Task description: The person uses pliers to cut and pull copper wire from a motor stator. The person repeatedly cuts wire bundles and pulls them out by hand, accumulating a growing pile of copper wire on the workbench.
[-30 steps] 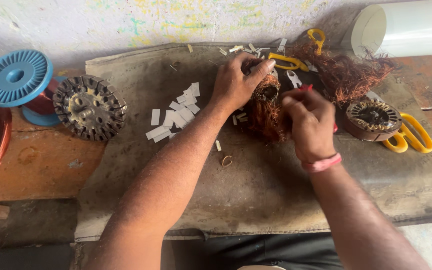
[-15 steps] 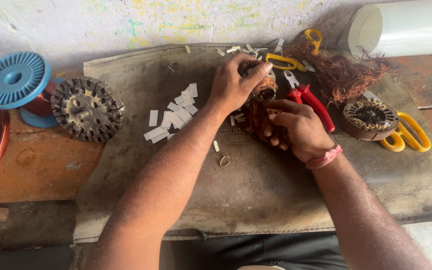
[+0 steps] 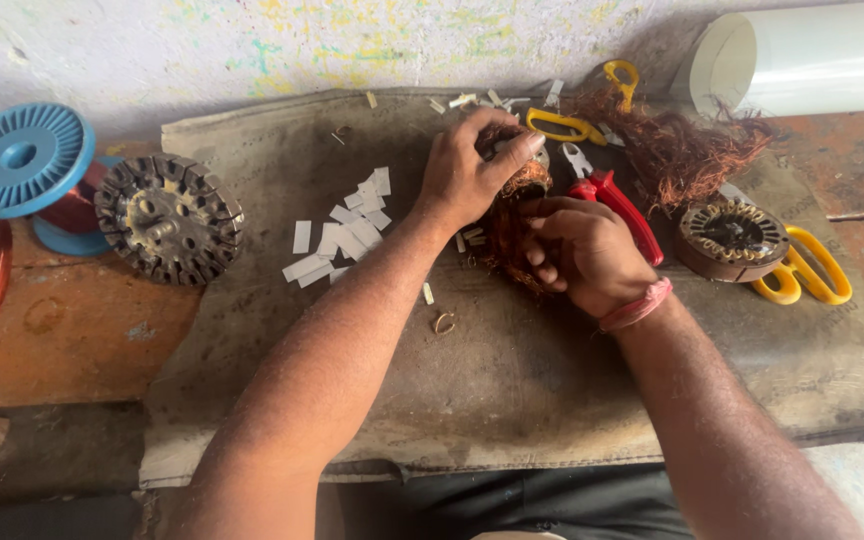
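Observation:
A small motor stator wound with copper wire [image 3: 508,222] sits on a worn grey mat [image 3: 512,380]. My left hand [image 3: 472,170] presses down over its top, fingers curled around the far side. My right hand [image 3: 587,255], with a pink band at the wrist, grips the copper winding at the stator's near right side. Most of the stator is hidden under both hands. Red-handled pliers [image 3: 617,205] lie on the mat just beyond my right hand, touching nothing I hold.
White paper strips [image 3: 347,235] lie scattered left of the stator. A dark metal rotor disc [image 3: 167,218] and a blue spool [image 3: 17,160] sit far left. On the right are a tangle of copper wire [image 3: 692,150], a second stator [image 3: 732,238], yellow scissors [image 3: 802,270] and a white pipe [image 3: 812,55].
My right hand has let go of the red pliers, which now lie on the mat, and moved down-left onto the copper winding. My left hand stays on the stator.

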